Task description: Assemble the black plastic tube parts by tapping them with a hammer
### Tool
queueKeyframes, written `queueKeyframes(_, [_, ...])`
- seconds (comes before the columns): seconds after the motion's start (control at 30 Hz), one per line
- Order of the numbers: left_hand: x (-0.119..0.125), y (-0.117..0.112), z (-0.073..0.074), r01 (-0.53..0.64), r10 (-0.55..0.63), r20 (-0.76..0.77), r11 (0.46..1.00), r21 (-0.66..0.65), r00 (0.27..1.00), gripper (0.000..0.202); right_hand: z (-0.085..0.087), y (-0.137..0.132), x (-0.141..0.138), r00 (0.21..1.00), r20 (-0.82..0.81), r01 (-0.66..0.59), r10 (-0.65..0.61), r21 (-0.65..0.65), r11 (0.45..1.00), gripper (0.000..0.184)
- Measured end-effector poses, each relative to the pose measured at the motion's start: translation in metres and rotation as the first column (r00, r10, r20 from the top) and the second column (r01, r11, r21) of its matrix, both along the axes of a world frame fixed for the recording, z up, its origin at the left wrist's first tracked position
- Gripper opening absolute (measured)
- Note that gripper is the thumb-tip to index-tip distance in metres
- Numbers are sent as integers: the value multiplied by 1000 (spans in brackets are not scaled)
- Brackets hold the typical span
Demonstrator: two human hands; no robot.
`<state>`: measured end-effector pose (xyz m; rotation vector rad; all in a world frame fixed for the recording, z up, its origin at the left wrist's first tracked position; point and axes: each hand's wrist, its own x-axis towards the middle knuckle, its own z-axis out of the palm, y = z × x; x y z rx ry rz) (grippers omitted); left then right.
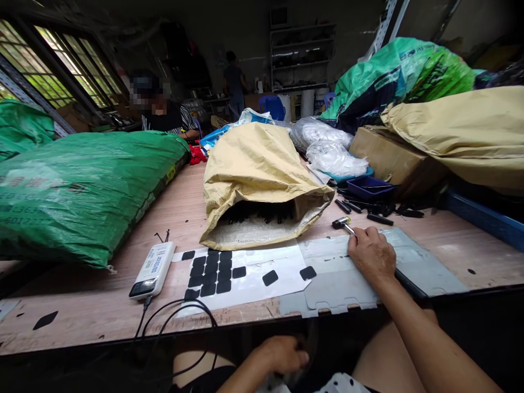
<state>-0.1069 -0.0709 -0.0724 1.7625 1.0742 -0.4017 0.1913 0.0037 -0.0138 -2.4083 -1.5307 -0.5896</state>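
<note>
My right hand [371, 254] is closed around a small hammer [341, 222] at the front right of the table. The hammer's dark head with a yellowish end pokes out past my fingers, and its black handle shows behind the wrist. Under this hand lies a grey plastic sheet [335, 273]. Low over my lap, below the table edge, my left hand [283, 353] has its fingers curled; whatever they hold, if anything, is hidden. Between the hands is a white sheet [254, 289] bearing several black rounded-square pieces [211, 267].
An open tan sack [257, 158] with dark contents faces me. A green sack [82, 185] fills the left, beside a white power bank [153, 270] with a cable [180, 303]. Black parts [380, 219] lie near a purple tray [370, 187]. Another person [164, 117] sits across the table.
</note>
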Motion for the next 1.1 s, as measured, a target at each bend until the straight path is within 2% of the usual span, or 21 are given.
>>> queueKeyframes(0.03, [2, -3, 14, 127, -125, 35, 991, -39, 991, 40, 0, 0, 0, 1000, 1, -1, 1, 0, 1000, 33])
queueKeyframes(0.1, [8, -2, 49, 354, -330, 195, 929, -106, 924, 38, 0, -1, 0, 1000, 1, 0, 0, -3, 1000, 33])
queueKeyframes(0.13, [10, 3, 68, 425, -368, 310, 895, -137, 876, 39, 0, -1, -1, 1000, 1, 1, -1, -5, 1000, 33])
queueKeyframes(0.17, [12, 11, 86, 452, -344, 426, 873, -184, 837, 42, 0, -1, -1, 1000, 1, 1, -1, -6, 1000, 33])
queueKeyframes(0.23, [16, 37, 118, 416, -188, 596, 868, -272, 781, 46, 0, -1, -1, 1000, 2, 1, -1, -6, 1000, 33])
queueKeyframes(0.27, [18, 55, 130, 331, -99, 627, 905, -265, 772, 46, 0, -1, -1, 1000, 4, 0, 0, -5, 1000, 32])
queueKeyframes(0.3, [20, 75, 138, 195, -25, 633, 960, -201, 774, 45, 0, -1, -1, 1000, 5, -1, 1, -4, 1000, 32])
queueKeyframes(0.33, [23, 97, 143, -7, 52, 624, 997, -75, 780, 41, 0, -1, -1, 1000, 5, 0, 0, -4, 1000, 32])
queueKeyframes(0.37, [25, 120, 144, -241, 131, 609, 965, 101, 782, 38, 0, 0, -1, 1000, 1, 1, -1, -4, 1000, 32])
queueKeyframes(0.4, [28, 142, 142, -434, 207, 582, 856, 281, 786, 33, 0, 0, 0, 1000, -6, 0, 0, -3, 1000, 31])
queueKeyframes(0.43, [31, 163, 139, -542, 273, 533, 710, 450, 801, 29, 0, 0, 0, 1000, -13, -1, 1, -3, 1000, 31])
queueKeyframes(0.47, [33, 180, 134, -561, 322, 466, 574, 597, 824, 29, 0, 0, 0, 1000, -20, -4, 4, -2, 1000, 31])
queueKeyframes(0.5, [36, 195, 129, -524, 364, 384, 468, 712, 848, 30, 0, 1, 0, 1000, -27, -6, 6, -1, 1000, 31])
queueKeyframes(0.53, [38, 206, 123, -459, 395, 302, 403, 792, 868, 30, 1, 1, 0, 999, -32, -10, 10, 0, 1000, 32])
queueKeyframes(0.57, [39, 214, 118, -395, 412, 231, 374, 839, 882, 30, 1, 1, 0, 999, -36, -12, 12, 0, 1000, 32])
queueKeyframes(0.63, [41, 221, 110, -314, 415, 149, 364, 877, 897, 29, 2, 1, -1, 999, -40, -15, 15, -2, 1000, 32])
queueKeyframes(0.7, [42, 222, 105, -290, 403, 131, 363, 885, 906, 28, 3, 1, -1, 999, -35, -13, 13, -7, 1000, 32])
queueKeyframes(0.87, [40, 216, 102, -229, 407, 78, 335, 914, 910, 27, 5, 1, -2, 1000, -23, 1, -1, -25, 1000, 31])
queueKeyframes(1.1, [34, 206, 111, -177, 435, -21, 409, 895, 900, 24, 4, 1, -2, 1000, -15, 3, -4, -25, 1000, 31])
